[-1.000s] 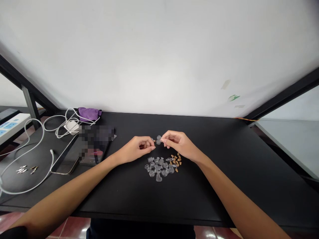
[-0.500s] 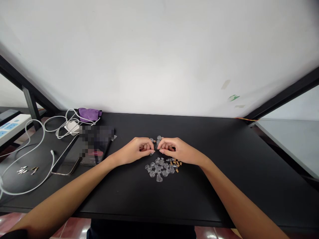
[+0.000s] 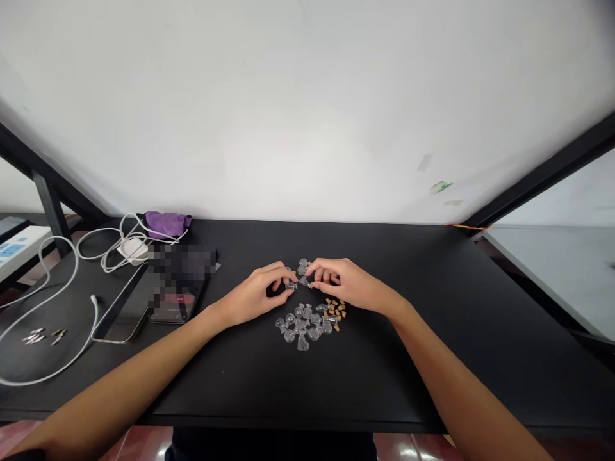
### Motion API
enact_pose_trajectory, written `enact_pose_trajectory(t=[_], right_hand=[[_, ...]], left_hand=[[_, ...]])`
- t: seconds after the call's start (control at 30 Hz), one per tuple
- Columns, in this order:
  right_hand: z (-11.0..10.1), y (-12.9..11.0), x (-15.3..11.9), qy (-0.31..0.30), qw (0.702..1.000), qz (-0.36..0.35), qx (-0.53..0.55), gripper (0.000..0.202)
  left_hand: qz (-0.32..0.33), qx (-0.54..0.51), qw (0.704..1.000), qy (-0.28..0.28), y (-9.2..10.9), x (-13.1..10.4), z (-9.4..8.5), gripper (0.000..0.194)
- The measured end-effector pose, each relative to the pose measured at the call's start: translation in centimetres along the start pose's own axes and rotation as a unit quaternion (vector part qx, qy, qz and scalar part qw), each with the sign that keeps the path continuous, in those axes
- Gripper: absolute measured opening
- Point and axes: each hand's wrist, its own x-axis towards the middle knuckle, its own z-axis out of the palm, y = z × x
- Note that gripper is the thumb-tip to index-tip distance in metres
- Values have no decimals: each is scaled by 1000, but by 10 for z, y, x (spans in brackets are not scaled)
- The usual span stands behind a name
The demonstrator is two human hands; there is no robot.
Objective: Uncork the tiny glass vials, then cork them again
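Note:
Between thumb and fingers, my left hand (image 3: 262, 288) grips a small clear glass bottle (image 3: 291, 286), its neck pointing right. My right hand (image 3: 348, 283) is pinched just across from it. At its fingertips shows a tiny tan cork (image 3: 311, 286), beside a cone-shaped mini flask (image 3: 303, 280); whether the cork sits in that flask's neck I cannot tell. Behind the hands lie a few more little bottles (image 3: 302, 263), partly hidden by fingers. Closer to me is a pile of assorted clear mini bottles (image 3: 302, 325), with loose tan corks (image 3: 337, 314) at its right side.
Two dark phones or tablets (image 3: 120, 310) lie at the left, partly blurred out. Around them run a white cable (image 3: 77, 301), a white charger (image 3: 133, 250) and a purple pouch (image 3: 167, 224). Small metal pieces (image 3: 34, 336) rest far left on the black table (image 3: 230, 378).
My hands have drawn slightly apart, and the left fingers have opened out around the glass bottle, which shows more now. The whole view has shifted a little.

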Motion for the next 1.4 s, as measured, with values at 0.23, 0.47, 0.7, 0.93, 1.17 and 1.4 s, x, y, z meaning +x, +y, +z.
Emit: enact_pose_trajectory(t=[0.23,0.47,0.7,0.93,1.17,1.4], right_hand=[[-31,6,-13,-8,998,50,-29,28],[-43,5,-18,-83,993,76,-39,31],[-31,4,-16,-108,988,82,-67,31],[-22,0,-13,-112,987,71,-93,22],[-10,-6,-9,16,999,27,33,24],[12,-13,-1,53,986,-31,153,27]], left_hand=[[21,63,998,-9,6,-3,1,20],[48,86,995,-3,7,-2,1,19],[55,93,994,3,7,-2,2,18],[61,95,994,8,7,-2,2,18],[73,90,993,28,8,-1,2,17],[100,66,989,85,7,-2,7,21]])
